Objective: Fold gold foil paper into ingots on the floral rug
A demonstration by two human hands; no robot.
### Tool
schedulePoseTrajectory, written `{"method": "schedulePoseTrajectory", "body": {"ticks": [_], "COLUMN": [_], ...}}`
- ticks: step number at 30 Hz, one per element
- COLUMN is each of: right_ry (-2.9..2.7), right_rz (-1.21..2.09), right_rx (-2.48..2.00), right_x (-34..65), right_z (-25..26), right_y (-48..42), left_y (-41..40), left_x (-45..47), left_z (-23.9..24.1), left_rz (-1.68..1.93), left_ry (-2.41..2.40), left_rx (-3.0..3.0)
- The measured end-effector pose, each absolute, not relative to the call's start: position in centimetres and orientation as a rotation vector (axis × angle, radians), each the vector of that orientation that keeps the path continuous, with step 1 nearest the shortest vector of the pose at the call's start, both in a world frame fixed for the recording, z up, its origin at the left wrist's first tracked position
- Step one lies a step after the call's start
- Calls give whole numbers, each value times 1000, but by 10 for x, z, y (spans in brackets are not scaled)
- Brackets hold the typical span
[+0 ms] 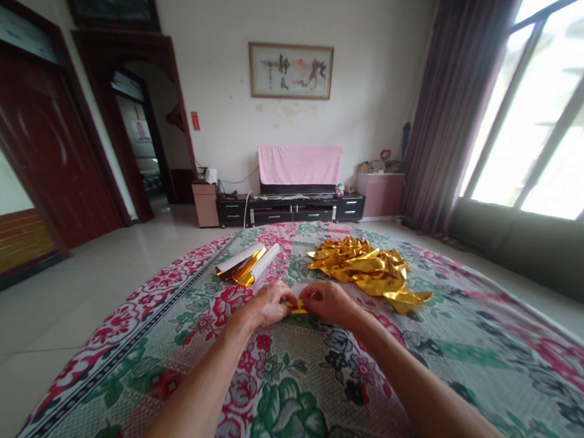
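Observation:
Both hands meet at the middle of the cloth-covered table. My left hand [272, 302] has its fingers closed on the left end of a small piece of gold foil paper [298, 307], whose underside looks white. On its right end, my right hand [327, 299] pinches the same paper. The fingers cover much of it, so its exact folds are hidden. Beyond my left hand lie curled sheets of gold foil paper [248, 265] with white backs. To the right of my right hand sits a pile of folded gold foil pieces [365, 266].
A flowered cloth [286, 419] covers the rounded table. Past its far edge stands a low black TV cabinet [291, 212] with a pink cloth [301, 163] draped over what stands on it. A purple curtain [444, 101] and window are at right, a dark red door [40, 130] at left.

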State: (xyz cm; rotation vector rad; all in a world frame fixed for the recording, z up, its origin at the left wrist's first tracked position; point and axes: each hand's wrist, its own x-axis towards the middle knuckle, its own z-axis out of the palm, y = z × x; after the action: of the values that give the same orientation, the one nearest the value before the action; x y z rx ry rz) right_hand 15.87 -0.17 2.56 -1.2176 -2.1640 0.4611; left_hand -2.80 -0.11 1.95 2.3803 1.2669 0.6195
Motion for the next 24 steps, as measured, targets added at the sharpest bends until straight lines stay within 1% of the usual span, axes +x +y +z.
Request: {"method": "schedulePoseTrajectory", "body": {"ticks": [4,8,14,19,24], "right_ry": [-1853,-1862,-2003,-2030,-2086], "right_rz": [206,70,136,228,348], "right_rx": [-1210,-1414,-1553,-1635,-1720], "right_x": [162,169,173,174,175], "right_z": [32,27,15,25,36], "right_y": [2,5,7,6,3], "left_y": [-6,-7,-5,-3,-3], "left_x": [-26,-25,-28,-31,-29], "left_z": [25,28,26,21,18], "left_rz": [583,565,577,691,704], "left_ry": [1262,1153,1266,1461,1458], "left_rx": [2478,2612,2654,2604,2602]}}
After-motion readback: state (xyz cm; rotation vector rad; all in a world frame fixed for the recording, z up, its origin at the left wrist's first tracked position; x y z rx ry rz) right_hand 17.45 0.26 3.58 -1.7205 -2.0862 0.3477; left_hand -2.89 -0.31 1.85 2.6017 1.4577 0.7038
